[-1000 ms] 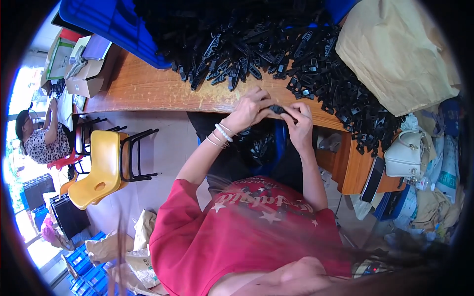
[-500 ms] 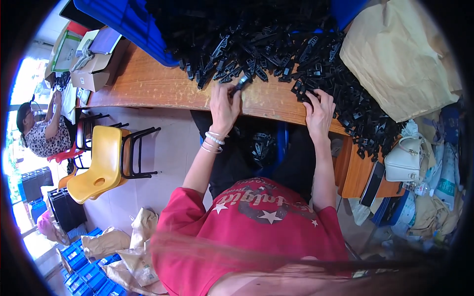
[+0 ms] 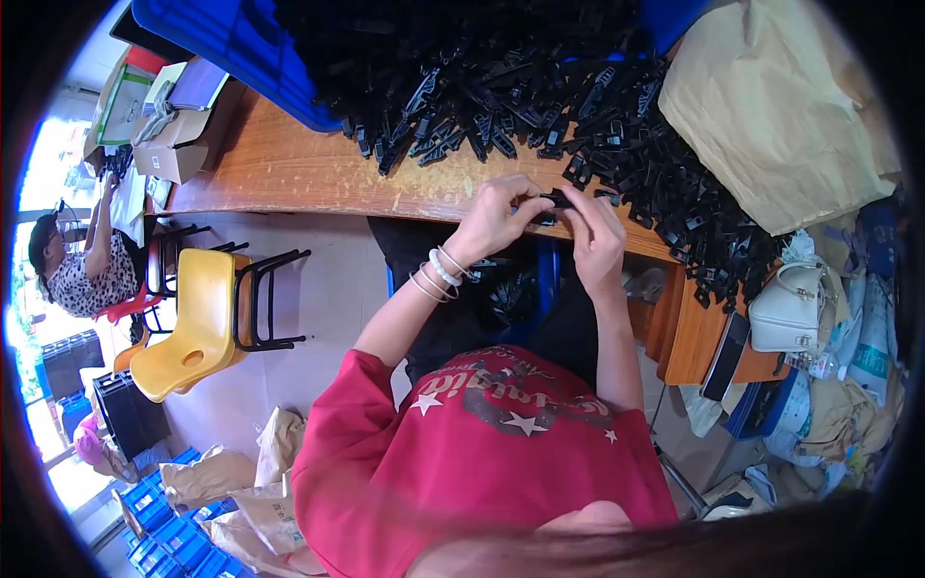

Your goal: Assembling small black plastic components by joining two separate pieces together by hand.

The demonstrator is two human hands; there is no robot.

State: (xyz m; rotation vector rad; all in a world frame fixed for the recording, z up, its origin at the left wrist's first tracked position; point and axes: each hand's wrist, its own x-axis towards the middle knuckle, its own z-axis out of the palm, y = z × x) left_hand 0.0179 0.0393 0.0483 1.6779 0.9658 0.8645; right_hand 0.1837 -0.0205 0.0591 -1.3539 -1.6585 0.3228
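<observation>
Close together at the table's front edge, my left hand and my right hand pinch small black plastic parts between their fingertips. The fingers partly cover these parts, so I cannot tell their exact shape or whether they are joined. Just beyond my hands lies a large heap of loose black plastic parts, some long and slotted, others short and blocky. It spreads over the wooden table and down along the right side. White beads and thin bangles circle my left wrist.
A blue bin lies tipped at the back left, and a brown paper sack at the right. Left stands a yellow chair; beyond it another person sits working. A white handbag is at right. More black parts sit below the table edge.
My left hand has moved right and my right hand slightly left and nearer, so they now meet. The black piece in my left hand has been carried away from the heap's edge.
</observation>
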